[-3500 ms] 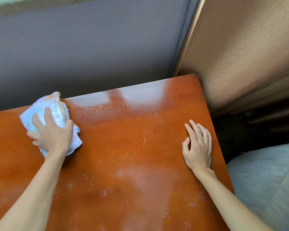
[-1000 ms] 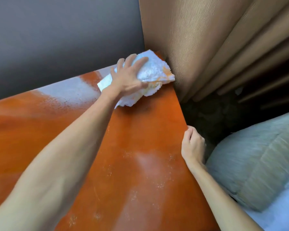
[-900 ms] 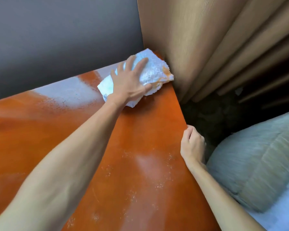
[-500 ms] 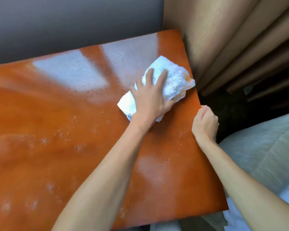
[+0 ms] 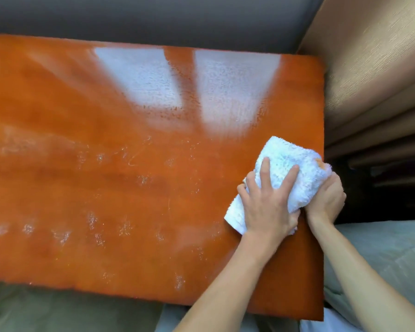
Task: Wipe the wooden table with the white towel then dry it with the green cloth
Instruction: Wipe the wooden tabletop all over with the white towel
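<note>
Left hand [image 5: 266, 207]: fingers [image 5: 265, 171] spread wide, pressing flat on the white towel [image 5: 295, 168], which lies bunched beneath and beyond them. Right hand [image 5: 326, 197]: fingers curled over the wooden table [image 5: 130, 188] edge, touching the towel's right side. No legible writing visible.

The left hand [image 5: 267, 207] covers much of the white towel [image 5: 295, 161]; the desk [image 5: 130, 188] runs off frame left.

- One glossy orange-brown wooden table [image 5: 130, 188].
- One fluffy white terry towel [image 5: 295, 164], at the table's 3 o'clock edge.
- Two bare hands: left hand [image 5: 268, 207], right hand [image 5: 326, 200].
- Two pale window reflections, toward 12 o'clock.
</note>
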A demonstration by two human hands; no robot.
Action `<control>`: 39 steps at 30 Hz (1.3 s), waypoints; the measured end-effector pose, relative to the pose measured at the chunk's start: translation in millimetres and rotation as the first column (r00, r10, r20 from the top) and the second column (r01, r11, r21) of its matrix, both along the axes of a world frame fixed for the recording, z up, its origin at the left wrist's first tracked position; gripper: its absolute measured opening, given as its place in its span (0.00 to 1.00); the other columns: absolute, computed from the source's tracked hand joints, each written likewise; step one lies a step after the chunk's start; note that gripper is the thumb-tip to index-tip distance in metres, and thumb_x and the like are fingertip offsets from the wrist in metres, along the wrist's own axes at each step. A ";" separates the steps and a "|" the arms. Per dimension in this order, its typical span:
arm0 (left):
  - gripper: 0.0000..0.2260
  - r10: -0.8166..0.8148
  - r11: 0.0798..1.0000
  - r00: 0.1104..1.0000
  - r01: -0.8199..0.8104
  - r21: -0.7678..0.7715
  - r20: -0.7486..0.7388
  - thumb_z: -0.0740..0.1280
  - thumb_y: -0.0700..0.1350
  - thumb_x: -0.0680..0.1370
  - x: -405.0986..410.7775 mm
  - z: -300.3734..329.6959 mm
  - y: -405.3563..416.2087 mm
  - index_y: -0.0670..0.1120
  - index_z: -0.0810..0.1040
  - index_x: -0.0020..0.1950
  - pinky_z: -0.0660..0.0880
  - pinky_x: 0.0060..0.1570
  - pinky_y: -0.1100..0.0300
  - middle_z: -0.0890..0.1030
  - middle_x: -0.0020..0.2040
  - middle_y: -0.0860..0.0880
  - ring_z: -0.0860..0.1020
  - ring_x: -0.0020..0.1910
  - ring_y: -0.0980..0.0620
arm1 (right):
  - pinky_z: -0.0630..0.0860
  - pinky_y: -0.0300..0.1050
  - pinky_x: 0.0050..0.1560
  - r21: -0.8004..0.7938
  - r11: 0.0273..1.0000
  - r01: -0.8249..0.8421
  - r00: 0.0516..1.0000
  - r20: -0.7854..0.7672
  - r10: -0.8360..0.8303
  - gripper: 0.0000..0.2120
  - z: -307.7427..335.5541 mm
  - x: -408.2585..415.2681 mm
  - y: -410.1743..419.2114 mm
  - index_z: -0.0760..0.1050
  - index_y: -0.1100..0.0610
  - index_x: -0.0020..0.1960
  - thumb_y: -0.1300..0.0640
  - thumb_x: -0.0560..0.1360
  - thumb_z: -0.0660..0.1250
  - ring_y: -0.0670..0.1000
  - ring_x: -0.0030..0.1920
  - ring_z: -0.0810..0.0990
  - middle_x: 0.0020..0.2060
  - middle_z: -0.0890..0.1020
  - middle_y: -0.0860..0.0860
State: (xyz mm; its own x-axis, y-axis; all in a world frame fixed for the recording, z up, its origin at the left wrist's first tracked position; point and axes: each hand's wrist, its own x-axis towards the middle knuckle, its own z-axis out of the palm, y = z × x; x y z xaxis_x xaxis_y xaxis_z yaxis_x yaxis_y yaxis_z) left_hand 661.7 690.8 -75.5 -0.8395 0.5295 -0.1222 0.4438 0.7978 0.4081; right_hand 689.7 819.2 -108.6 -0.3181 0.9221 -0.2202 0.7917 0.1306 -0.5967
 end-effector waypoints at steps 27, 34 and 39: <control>0.36 0.367 0.924 0.918 -0.378 -0.052 -0.151 0.67 0.61 0.65 -82.2 -2.4 -59.5 0.60 0.68 0.74 0.67 0.45 0.49 0.65 0.76 0.42 0.72 0.56 0.35 | 0.75 0.60 0.57 0.150 0.928 -0.342 0.939 0.098 0.331 0.24 5.4 -0.7 -17.2 0.58 0.46 0.78 0.48 0.83 0.50 0.60 0.66 0.74 0.72 0.70 0.55; 0.30 0.105 0.994 0.994 -0.105 0.013 -0.026 0.66 0.65 0.68 -39.0 6.1 44.5 0.64 0.69 0.70 0.67 0.51 0.49 0.65 0.76 0.48 0.71 0.57 0.39 | 0.72 0.61 0.61 0.104 0.951 -0.292 0.956 0.050 0.289 0.20 -4.2 0.6 -11.2 0.63 0.45 0.74 0.47 0.82 0.55 0.59 0.71 0.69 0.75 0.66 0.48; 0.36 0.140 0.990 0.990 -0.140 0.024 -0.003 0.75 0.56 0.64 -61.3 2.4 3.6 0.64 0.67 0.71 0.67 0.52 0.48 0.61 0.77 0.50 0.69 0.59 0.40 | 0.57 0.63 0.74 0.235 0.891 -0.389 0.917 0.191 0.350 0.26 -5.0 6.5 -18.2 0.60 0.51 0.78 0.49 0.80 0.49 0.61 0.75 0.60 0.77 0.61 0.57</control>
